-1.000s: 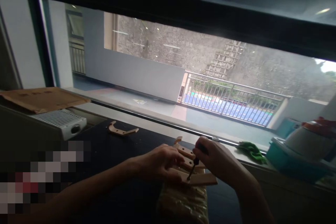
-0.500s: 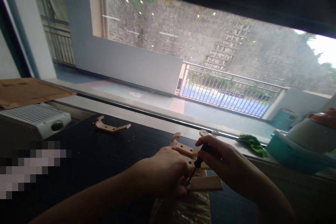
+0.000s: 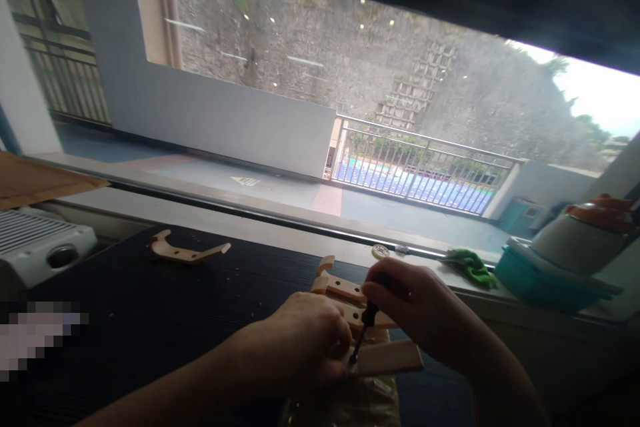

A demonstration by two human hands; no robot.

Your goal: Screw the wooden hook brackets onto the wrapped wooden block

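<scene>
My right hand (image 3: 407, 297) is closed around the dark handle of a screwdriver (image 3: 369, 315), whose shaft slants down to the left. Its tip meets the near end of a flat wooden slat (image 3: 390, 357), close to my left fingertips. My left hand (image 3: 317, 340) is closed, its fingers bent and pressed at that end of the slat; exactly what they pinch is hidden. Just beyond my hands lie curved wooden pieces with drilled holes (image 3: 345, 287). Under the slat is a bundle in shiny, yellowish plastic wrap (image 3: 360, 400).
Another curved wooden piece (image 3: 187, 253) lies on the dark table (image 3: 200, 307) at left. A roll of tape (image 3: 380, 251) and a green cloth (image 3: 470, 267) rest on the windowsill. A teal container (image 3: 550, 273) stands at right, a white vented appliance (image 3: 45, 240) at left.
The view has shifted a little, so the surroundings appear further left. Both hands stay at the slat, and the screwdriver is still in my right hand with its tip at the same end.
</scene>
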